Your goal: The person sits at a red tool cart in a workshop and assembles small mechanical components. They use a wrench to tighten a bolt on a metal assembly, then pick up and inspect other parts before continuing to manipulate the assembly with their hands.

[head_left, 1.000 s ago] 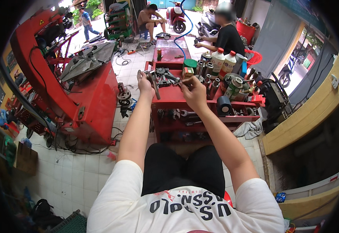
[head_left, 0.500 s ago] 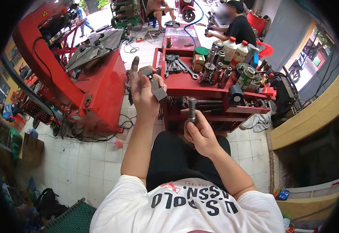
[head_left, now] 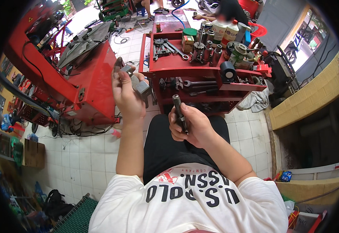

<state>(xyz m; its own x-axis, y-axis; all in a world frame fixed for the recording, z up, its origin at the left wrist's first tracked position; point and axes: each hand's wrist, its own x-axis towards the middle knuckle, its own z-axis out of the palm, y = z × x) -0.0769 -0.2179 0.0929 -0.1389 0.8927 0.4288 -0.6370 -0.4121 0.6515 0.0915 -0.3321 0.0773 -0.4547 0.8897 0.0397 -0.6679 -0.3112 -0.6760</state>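
Note:
My left hand (head_left: 128, 99) is raised in front of the red tool cart, its fingers closed round a grey metal block with squared ends (head_left: 142, 88). Some of those fingers are hidden behind the block. Lower and to the right, above my lap, my right hand (head_left: 194, 125) grips a dark metal threaded rod (head_left: 178, 104). The rod's ridged end points up and away from me, and its narrow tip shows below my fingers. The block and the rod are apart.
The red tool cart (head_left: 165, 70) ahead carries wrenches (head_left: 169, 48), sockets (head_left: 204, 52), bottles and cans. An open drawer below holds more wrenches. A large red machine (head_left: 93, 91) stands at the left with cables on the floor. Another person (head_left: 231, 13) works beyond the cart.
The rod has turned in my right hand, from nearly end-on to showing its length and narrow tip. My left hand keeps the block, now tilted differently. The whole view has shifted.

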